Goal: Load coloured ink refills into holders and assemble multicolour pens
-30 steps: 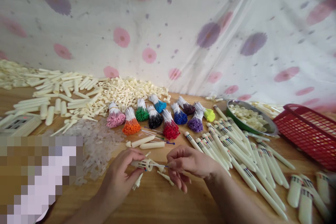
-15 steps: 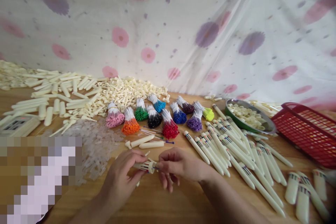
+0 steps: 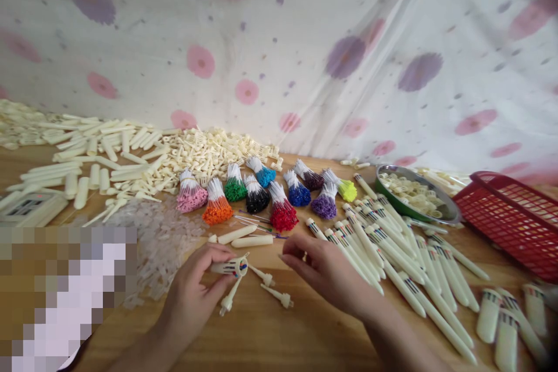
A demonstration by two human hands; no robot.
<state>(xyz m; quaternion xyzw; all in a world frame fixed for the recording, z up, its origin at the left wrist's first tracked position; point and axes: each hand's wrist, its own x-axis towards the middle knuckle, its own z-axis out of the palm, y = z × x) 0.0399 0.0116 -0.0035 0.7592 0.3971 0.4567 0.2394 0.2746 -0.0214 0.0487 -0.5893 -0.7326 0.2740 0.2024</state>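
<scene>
Flowered sheeting (image 3: pixel 261 40) behind a wooden bench (image 3: pixel 300 343) strewn with cream pen parts (image 3: pixel 209 154).
Thumb and fingers of the left hand (image 3: pixel 196 285) pinch a slotted cream barrel (image 3: pixel 223 267) over the bench, its open end facing right with coloured tips (image 3: pixel 242 267) showing inside. The right hand (image 3: pixel 326 273) sits apart from it, loosely curled, thumb and forefinger slightly parted; whether it grips the pale bit (image 3: pixel 305 256) glimpsed between its fingers, I cannot tell. Three small stemmed pieces (image 3: pixel 281 297) lie between the hands. Beyond stand bundles of coloured refills (image 3: pixel 283 215); assembled pens (image 3: pixel 399 257) fan out at the right, near a red basket (image 3: pixel 505 221) and a metal bowl (image 3: pixel 449 209).
</scene>
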